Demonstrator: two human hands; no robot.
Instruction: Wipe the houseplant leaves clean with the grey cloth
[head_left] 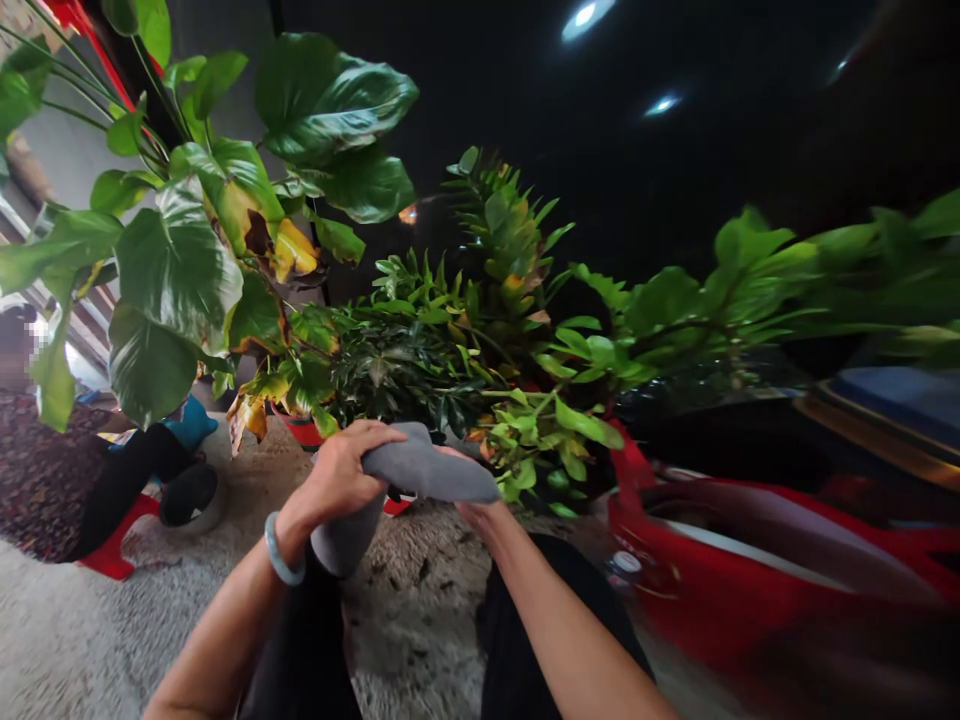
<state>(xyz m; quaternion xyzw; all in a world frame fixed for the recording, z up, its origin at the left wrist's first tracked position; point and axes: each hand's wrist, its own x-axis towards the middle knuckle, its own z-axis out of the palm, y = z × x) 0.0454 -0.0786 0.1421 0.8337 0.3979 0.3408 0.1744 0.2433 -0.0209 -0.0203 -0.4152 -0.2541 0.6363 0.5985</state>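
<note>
My left hand [341, 475], with a pale bangle on its wrist, is closed on a soft grey sock [431, 472] in front of my knees. The sock stretches to the right over my right hand [480, 512], hiding most of its fingers; that hand holds the sock from behind and below. More grey knit fabric [349, 540] hangs under my left hand, and I cannot tell whether it is a second sock.
Leafy potted plants [420, 340] stand close ahead. A red bag [720, 560], blurred, sits open at the right. On the left a person in a speckled top [45, 470] is beside a red stool [116, 540] and a dark pot [187, 495]. Rough concrete floor [420, 620] lies below.
</note>
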